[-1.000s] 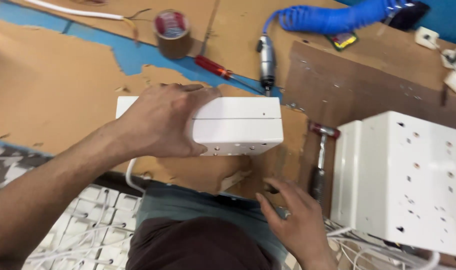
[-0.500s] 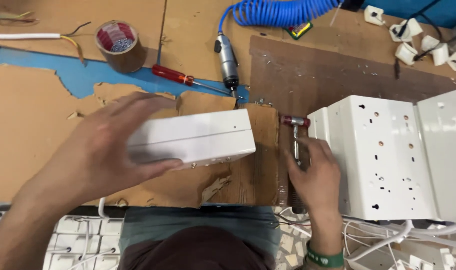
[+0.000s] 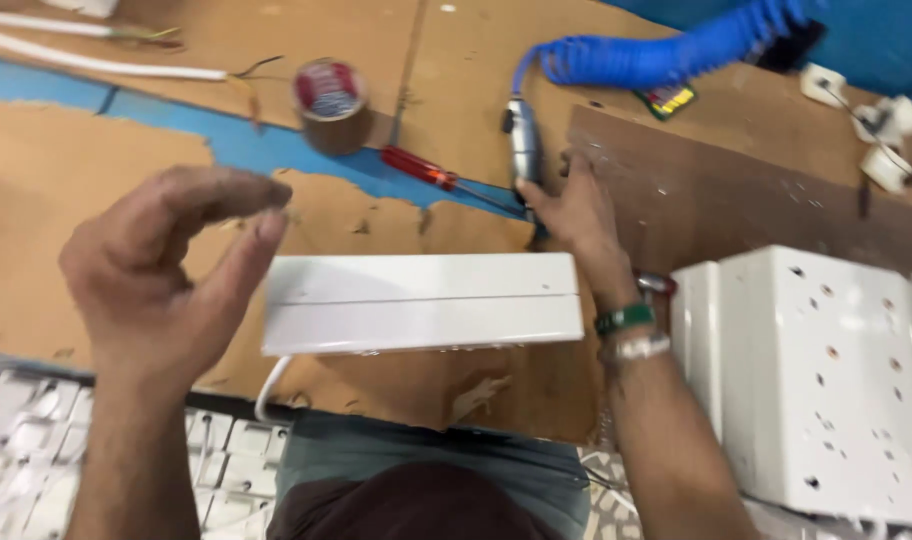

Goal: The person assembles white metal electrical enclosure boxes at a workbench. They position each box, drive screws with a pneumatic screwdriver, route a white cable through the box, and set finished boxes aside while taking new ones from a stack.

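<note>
A long white plastic box [image 3: 421, 302] lies on the worn brown table [image 3: 96, 215], its white cable hanging off the near edge. My left hand [image 3: 171, 265] hovers just left of the box, fingers curled but apart, holding nothing. My right hand [image 3: 576, 215] reaches beyond the box and touches a silver pneumatic driver [image 3: 523, 150] attached to a coiled blue air hose [image 3: 666, 55]. A red-handled screwdriver [image 3: 431, 172] lies just left of the driver.
A roll of brown tape [image 3: 329, 100] stands behind the box. A white perforated metal housing [image 3: 826, 380] sits at the right. A dark board [image 3: 756, 205] lies behind it. White socket parts [image 3: 881, 130] are at the far right, more by my lap.
My left hand has let go of the white box and lifted to its left. My right hand left the hammer area and reached forward to the pneumatic driver.
</note>
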